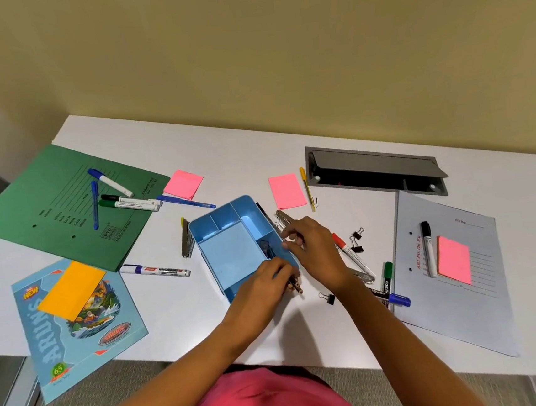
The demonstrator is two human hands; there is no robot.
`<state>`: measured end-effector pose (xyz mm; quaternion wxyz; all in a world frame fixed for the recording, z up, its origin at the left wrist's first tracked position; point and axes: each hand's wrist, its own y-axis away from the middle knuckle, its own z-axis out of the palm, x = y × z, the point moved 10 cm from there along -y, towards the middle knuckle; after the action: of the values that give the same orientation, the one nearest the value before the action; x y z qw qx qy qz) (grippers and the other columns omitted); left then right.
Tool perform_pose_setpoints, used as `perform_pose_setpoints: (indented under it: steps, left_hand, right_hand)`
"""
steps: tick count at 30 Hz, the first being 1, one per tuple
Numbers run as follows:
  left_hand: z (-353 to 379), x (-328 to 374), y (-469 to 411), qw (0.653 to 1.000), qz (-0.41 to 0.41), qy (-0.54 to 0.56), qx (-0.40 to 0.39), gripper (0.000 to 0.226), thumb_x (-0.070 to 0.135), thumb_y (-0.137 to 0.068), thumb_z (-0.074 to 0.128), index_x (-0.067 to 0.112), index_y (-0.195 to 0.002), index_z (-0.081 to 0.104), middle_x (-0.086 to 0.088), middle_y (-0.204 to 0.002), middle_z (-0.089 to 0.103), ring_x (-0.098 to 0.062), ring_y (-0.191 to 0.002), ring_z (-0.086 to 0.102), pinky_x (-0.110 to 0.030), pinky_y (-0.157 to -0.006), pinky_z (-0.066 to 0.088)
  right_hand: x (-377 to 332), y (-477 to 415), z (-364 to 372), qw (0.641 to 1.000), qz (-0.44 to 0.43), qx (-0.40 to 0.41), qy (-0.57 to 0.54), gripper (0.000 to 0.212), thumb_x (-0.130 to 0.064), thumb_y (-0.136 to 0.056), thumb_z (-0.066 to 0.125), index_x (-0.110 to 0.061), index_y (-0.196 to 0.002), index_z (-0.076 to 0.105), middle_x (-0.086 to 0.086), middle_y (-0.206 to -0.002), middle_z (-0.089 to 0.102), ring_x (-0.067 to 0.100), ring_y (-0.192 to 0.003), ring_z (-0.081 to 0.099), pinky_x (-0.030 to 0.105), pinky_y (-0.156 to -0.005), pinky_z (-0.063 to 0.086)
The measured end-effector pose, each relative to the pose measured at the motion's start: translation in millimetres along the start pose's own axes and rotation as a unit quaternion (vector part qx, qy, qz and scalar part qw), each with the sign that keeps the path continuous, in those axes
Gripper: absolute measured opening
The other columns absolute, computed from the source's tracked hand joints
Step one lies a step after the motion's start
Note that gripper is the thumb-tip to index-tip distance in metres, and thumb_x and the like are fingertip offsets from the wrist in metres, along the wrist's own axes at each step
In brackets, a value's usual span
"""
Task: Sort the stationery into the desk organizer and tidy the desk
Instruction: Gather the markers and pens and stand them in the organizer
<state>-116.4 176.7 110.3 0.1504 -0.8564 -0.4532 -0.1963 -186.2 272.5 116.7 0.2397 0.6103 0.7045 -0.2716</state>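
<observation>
A light blue desk organizer (232,255) with several compartments sits at the desk's middle. My left hand (263,283) grips a bundle of pencils (295,286) at the organizer's near right corner, their tips sticking out past my fingers. My right hand (310,244) hovers with curled fingers over the organizer's right rim, beside a metal clip (282,217); whether it holds anything I cannot tell. A dark binder clip (267,248) lies in the long right compartment. Markers, pens, binder clips and sticky notes lie scattered around.
A green folder (47,204) with several markers and a pen lies at left, a blue notebook (86,331) with an orange note near left. Pink notes (286,190), a yellow pen (306,187), a grey cable tray (374,169) and a grey folder (457,282) occupy the right.
</observation>
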Motion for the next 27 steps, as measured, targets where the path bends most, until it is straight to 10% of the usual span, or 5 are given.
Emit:
perform_pose_setpoints:
  steps: [8,13,18,27]
  left_hand:
    - [-0.3,0.8,5.7,1.0,0.007,0.011,0.009,0.06,0.006,-0.075,0.073,0.025,-0.127,0.049,0.003,-0.127,0.053,-0.015,-0.116,0.049,-0.022,-0.073,0.052]
    - [-14.1,9.9,8.4,0.999,0.025,0.039,0.02,0.063,0.027,-0.07,0.08,0.027,-0.126,0.049,0.003,-0.127,0.055,-0.017,-0.118,0.046,-0.029,-0.083,0.051]
    - [-24.9,18.1,8.4,0.996,0.016,0.085,0.018,0.054,0.063,-0.085,0.046,0.03,-0.127,0.05,0.009,-0.128,0.053,-0.007,-0.119,0.04,-0.023,-0.091,0.041]
    - [-41.4,6.9,4.3,0.979,-0.063,0.185,0.057,0.04,0.051,-0.095,0.035,0.026,-0.12,0.055,0.014,-0.116,0.056,-0.001,-0.109,0.047,-0.016,-0.089,0.039]
  right_hand:
    - [93.0,44.2,-46.0,0.964,0.202,0.172,0.026,0.013,0.003,-0.085,0.059,-0.004,-0.091,0.068,0.013,-0.093,0.065,0.021,-0.081,0.061,0.015,-0.07,0.041]
    - [149.9,60.0,-50.1,0.935,0.313,0.13,0.109,0.023,-0.002,-0.086,0.063,-0.001,-0.108,0.061,0.017,-0.11,0.058,0.029,-0.104,0.054,0.031,-0.085,0.044]
    - [168.9,59.1,-33.7,0.934,0.316,0.039,0.163,0.025,-0.013,-0.087,0.065,-0.001,-0.108,0.058,0.017,-0.104,0.06,0.029,-0.096,0.055,0.033,-0.077,0.044]
    - [110.5,37.7,-41.1,0.968,0.22,0.08,0.09,0.011,-0.019,-0.091,0.062,-0.013,-0.094,0.054,0.006,-0.089,0.06,0.022,-0.078,0.058,0.034,-0.065,0.054]
